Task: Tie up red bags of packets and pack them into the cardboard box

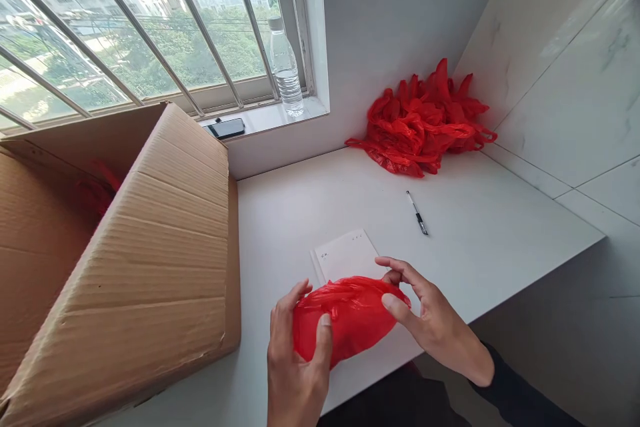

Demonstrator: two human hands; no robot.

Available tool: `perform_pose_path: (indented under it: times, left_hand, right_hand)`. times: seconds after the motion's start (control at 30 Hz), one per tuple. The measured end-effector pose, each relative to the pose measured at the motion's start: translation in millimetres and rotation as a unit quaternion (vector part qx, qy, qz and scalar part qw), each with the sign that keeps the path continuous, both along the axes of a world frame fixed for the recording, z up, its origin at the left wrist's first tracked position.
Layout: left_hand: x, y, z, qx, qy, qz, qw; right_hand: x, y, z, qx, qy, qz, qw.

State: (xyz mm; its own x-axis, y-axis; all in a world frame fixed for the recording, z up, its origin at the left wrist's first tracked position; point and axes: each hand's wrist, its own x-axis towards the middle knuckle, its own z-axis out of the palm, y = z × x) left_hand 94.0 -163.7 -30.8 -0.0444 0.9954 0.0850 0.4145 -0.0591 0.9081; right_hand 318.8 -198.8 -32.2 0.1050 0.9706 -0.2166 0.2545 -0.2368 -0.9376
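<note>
A red plastic bag point(353, 323), bunched into a rounded bundle with a gathered upper edge, is between my two hands near the table's front edge. My left hand point(300, 353) grips its left side, thumb in front and fingers around the far side. At the right end, my right hand point(417, 313) has its thumb on the front of the bag and curled fingers behind, with the index finger lifted away. Just beyond the bag lies a white notebook point(347, 255) with small handwritten marks; the bag hides its near part. A black-capped clear pen point(417, 213) lies farther right.
An open cardboard box point(165, 233) stands at the left, with something red inside. Several crumpled red plastic bags point(425, 123) are heaped in the table's point(515, 213) far corner. A water bottle point(287, 70) and a phone point(226, 128) are on the windowsill.
</note>
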Motion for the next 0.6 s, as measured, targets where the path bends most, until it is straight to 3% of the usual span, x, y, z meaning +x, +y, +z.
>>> perform_pose_path:
  times: [0.1,0.17,0.27,0.4,0.5,0.6]
  left_hand:
    - [8.5,1.7,9.8,0.022,0.023,-0.026,0.999]
    - [2.6,6.8,10.0,-0.015,0.006,0.012,1.000]
    - [-15.2,14.2,5.4,-0.051,-0.052,0.107,0.992]
    - [-22.9,12.3,11.4,0.005,-0.012,0.162,0.987]
    - [-10.0,5.0,29.0,0.014,0.035,0.129,0.991]
    - [3.2,-0.5,49.2,-0.025,0.021,0.062,0.998]
  right_hand:
    - [-5.6,2.8,8.0,0.000,0.023,0.024,0.999]
    - [-4.4,2.7,10.0,0.011,0.058,0.007,0.998]
    - [2.6,-1.5,7.8,0.035,0.100,-0.074,0.992]
    - [8.1,-9.4,5.0,0.080,0.106,-0.163,0.978]
    - [5.1,-15.6,7.5,0.103,0.100,-0.176,0.974]
    - [0.9,-22.6,11.1,0.118,0.094,-0.180,0.972]
